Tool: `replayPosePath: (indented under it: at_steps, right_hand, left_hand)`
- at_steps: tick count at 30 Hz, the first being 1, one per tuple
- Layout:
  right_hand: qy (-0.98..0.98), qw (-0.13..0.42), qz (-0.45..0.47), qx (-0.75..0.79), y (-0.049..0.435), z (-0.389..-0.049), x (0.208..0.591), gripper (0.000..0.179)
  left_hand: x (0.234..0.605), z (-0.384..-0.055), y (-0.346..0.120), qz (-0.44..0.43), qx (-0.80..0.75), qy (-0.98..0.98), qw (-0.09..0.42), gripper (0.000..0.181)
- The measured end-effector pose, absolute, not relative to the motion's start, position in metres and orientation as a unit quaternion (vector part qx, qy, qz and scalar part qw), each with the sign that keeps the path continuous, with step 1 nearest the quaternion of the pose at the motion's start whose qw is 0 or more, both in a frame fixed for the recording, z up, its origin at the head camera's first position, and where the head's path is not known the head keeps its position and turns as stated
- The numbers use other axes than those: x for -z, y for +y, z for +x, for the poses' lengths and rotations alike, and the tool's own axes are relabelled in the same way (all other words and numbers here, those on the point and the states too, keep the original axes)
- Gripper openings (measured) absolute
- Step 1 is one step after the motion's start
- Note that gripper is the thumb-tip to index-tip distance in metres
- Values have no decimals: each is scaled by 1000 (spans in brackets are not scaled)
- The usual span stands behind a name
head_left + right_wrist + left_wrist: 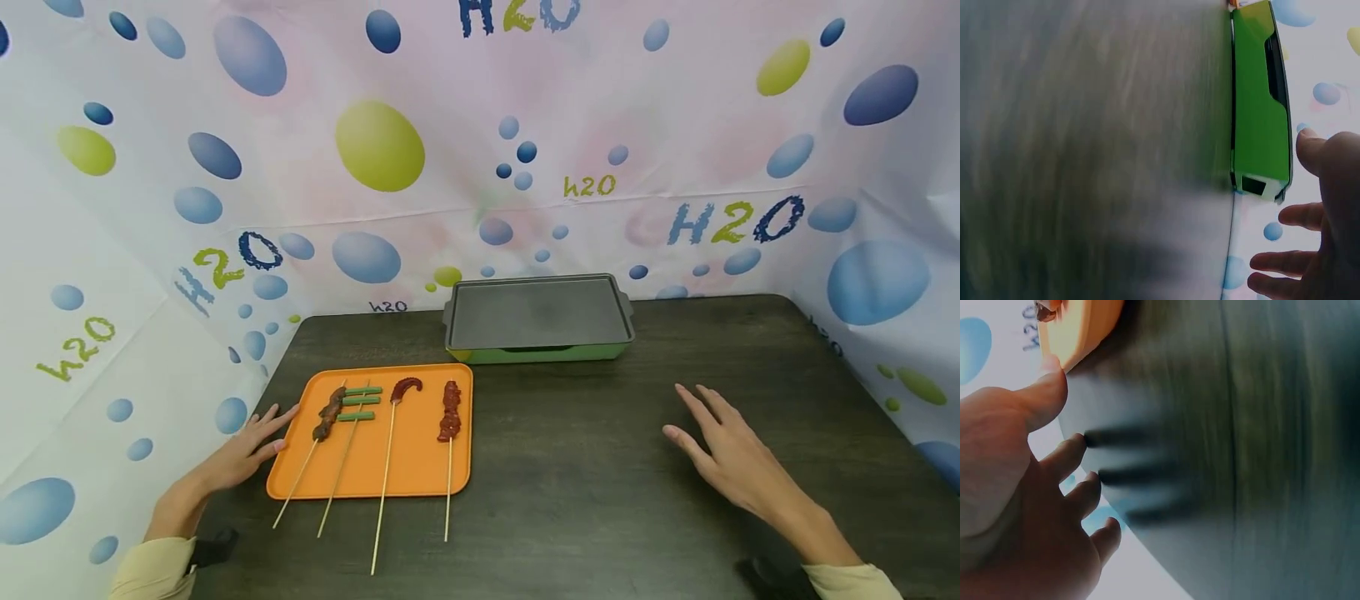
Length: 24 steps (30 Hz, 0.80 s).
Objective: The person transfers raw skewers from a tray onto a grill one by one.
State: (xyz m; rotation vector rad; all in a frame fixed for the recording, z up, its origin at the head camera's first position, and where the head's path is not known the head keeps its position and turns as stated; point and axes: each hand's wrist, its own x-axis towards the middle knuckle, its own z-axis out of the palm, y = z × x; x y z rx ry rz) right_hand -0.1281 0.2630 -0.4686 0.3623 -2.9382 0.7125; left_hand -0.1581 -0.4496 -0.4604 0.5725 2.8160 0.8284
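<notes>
An orange tray (420, 467) lies at the left of the dark table, with several skewers on it whose sticks overhang the front rim. From left to right these are a brown meat skewer (328, 415), a skewer of green pieces (362, 401), a curled dark-red tentacle skewer (406, 387) and a red meat skewer (450, 412). Beside the tray's left edge is my left hand (238, 450), fingers spread and its fingertips at the rim. My right hand (738, 462) hovers over the right side of the table with its fingers extended, holding nothing.
At the back middle of the table (570, 450) stands a green electric griddle (540, 312) with a flat grey plate and side handles. A white cloth with blue and yellow-green dots (378, 146) hangs behind the table and along both sides.
</notes>
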Motion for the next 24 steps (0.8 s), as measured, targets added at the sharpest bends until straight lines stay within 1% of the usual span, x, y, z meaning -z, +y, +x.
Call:
replayPosePath:
  at_steps: [7,12,16,24]
  right_hand:
    - [-961,81,137,-225,250,-121,467,75]
    - [-949,89,145,-267,243,-114,469,71]
    - [-936,96,150,-304,238,-111,469,67]
    - [-915,59,145,-373,232,-104,465,62]
  left_hand:
    - [464,-154,-421,139,-235,957,100,63]
    - [464,-151,-406,121,-246,953,126,64]
    - [465,-152,-396,119,-252,951,135,64]
    - [464,-157,-372,131,-255,948,135,65]
